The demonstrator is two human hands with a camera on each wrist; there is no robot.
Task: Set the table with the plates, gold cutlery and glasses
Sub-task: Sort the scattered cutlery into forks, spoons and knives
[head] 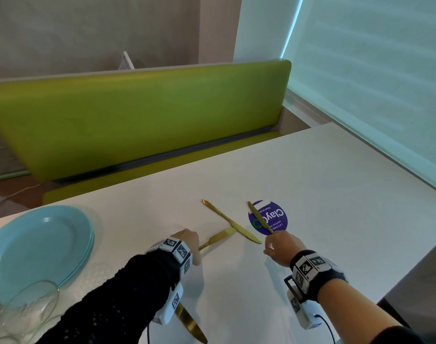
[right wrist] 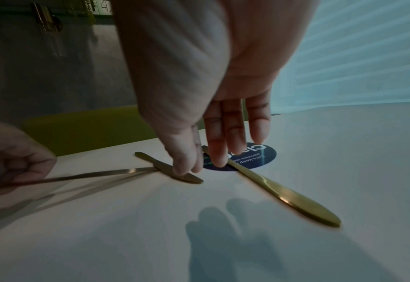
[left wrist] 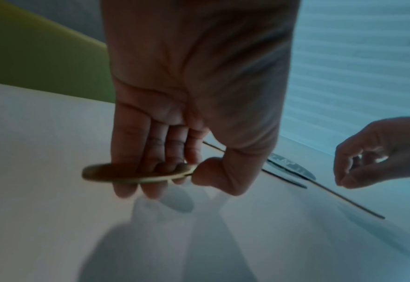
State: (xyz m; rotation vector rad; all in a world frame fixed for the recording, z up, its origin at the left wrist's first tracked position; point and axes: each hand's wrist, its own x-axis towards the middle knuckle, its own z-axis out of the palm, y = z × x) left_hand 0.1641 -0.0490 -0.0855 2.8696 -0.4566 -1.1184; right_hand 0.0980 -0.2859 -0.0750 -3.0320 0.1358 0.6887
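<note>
My left hand [head: 191,240] grips a thin gold cutlery piece [head: 218,238] between thumb and fingers [left wrist: 150,171]; its free end reaches a gold knife [head: 232,222] lying flat on the white table [head: 336,189]. With thumb and fingertips [right wrist: 219,152], my right hand [head: 271,242] pinches a second gold knife [right wrist: 283,192], whose far end lies over a round purple sticker [head: 276,214]. Another gold knife [head: 191,324] lies near the front edge under my left wrist. Stacked teal plates [head: 38,244] sit at the left, with clear glasses [head: 21,311] in front of them.
A green bench [head: 137,120] runs along the table's far side. A window blind [head: 373,83] closes off the right. The table's right edge drops away at the lower right.
</note>
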